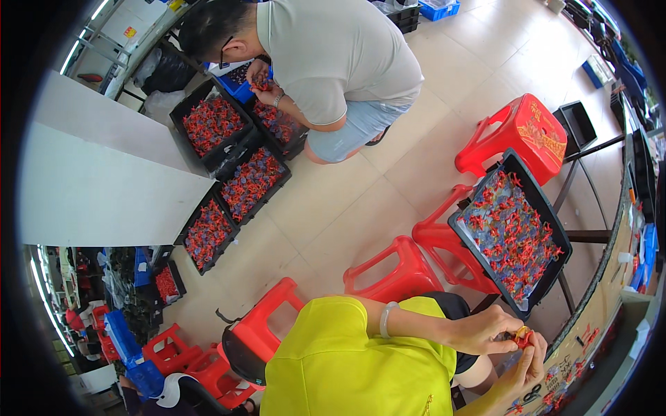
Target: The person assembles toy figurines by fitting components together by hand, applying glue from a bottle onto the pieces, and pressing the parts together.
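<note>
Your left hand [501,331] and right hand [528,367] had their fingers pinched nearly closed on a small red-and-yellow piece [522,338] near the table [600,308] edge. A light grip from both sides probably suited it best. Scissors [531,396] lay near your right hand; past your left sat a black tray [543,208] of red-and-purple pieces [510,229].

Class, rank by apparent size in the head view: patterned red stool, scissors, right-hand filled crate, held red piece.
1. Right-hand filled crate
2. Patterned red stool
3. Held red piece and scissors: both far smaller, too alike to rank.
</note>
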A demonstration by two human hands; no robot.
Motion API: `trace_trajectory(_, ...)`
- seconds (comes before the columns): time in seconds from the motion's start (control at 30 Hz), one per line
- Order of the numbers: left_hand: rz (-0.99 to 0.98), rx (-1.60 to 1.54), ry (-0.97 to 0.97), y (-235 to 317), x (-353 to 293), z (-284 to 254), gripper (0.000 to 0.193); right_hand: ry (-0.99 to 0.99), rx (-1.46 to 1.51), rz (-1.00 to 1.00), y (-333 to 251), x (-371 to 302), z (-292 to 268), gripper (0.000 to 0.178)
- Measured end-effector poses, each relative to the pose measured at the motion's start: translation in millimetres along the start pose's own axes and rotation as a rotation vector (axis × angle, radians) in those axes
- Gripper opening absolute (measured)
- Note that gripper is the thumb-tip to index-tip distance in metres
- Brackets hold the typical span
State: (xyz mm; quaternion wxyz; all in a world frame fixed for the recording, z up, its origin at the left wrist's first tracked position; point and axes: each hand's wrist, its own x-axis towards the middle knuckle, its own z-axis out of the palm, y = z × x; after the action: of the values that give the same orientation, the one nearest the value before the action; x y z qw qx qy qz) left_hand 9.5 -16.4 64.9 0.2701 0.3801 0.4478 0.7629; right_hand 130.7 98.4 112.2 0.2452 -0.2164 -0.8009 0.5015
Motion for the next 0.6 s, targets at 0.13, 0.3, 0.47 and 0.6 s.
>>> trace_trajectory(0.13, -0.005, 0.000, -0.014, 3.6, -5.4, -8.8, 0.019, -0.010, -0.077, -0.006, 0.7, -3.2, 5.8, 0.026)
trace_trajectory(0.3, 0.017, -0.046, 0.022, -3.3, -15.2, -17.8, 0.018, -0.013, -0.080, 0.027, -2.8, -7.3, 28.0, 0.031)
trace_trajectory(0.47, 0.043, -0.029, 0.068, 10.7, -23.8, -44.1, 0.017, -0.254, -0.337, 0.461, 83.4, -30.9, -1.2, 0.036)
trace_trajectory(0.6, 0.090, -0.052, 0.109, 3.3, -27.2, -51.9, 0.017, -0.220, -0.113, 0.890, 88.5, -33.6, 7.2, 0.038)
